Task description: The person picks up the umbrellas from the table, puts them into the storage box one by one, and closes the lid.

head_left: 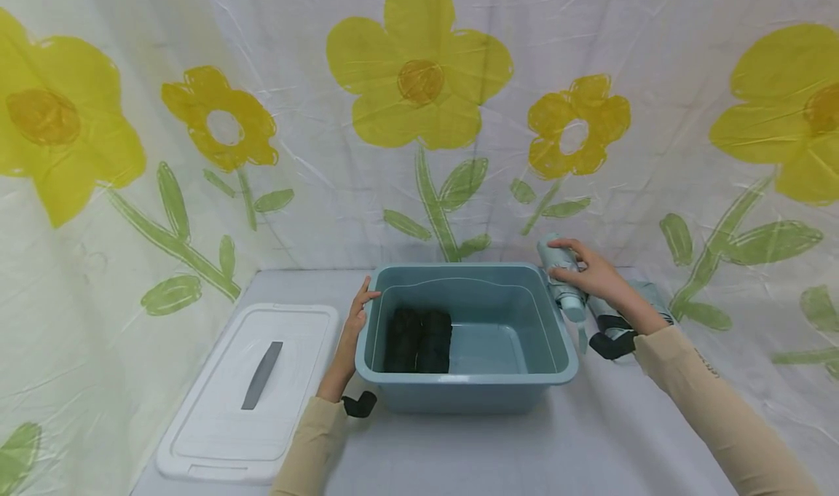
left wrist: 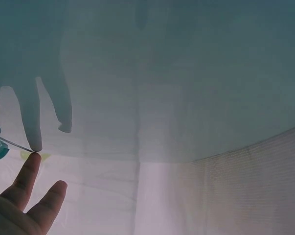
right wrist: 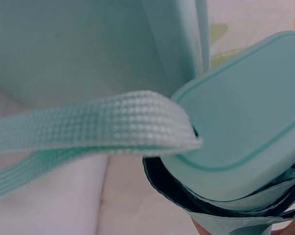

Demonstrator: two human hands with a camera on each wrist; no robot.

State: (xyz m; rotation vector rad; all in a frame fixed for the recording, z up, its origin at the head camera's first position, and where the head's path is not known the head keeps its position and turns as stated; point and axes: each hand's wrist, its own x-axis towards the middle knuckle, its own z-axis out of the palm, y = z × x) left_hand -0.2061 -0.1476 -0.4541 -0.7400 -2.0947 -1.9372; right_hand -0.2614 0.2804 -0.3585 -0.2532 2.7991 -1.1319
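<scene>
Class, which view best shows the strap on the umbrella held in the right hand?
The right wrist view: the strap looms large there, its woven texture clear. The head view shows it small, dangling from the umbrella; the left wrist view shows none of it.

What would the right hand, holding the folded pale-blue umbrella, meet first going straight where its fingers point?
Probably the blue-grey rectangular plastic bin's right rim, with the umbrella leading; height is unclear, so it might clear it.
</scene>
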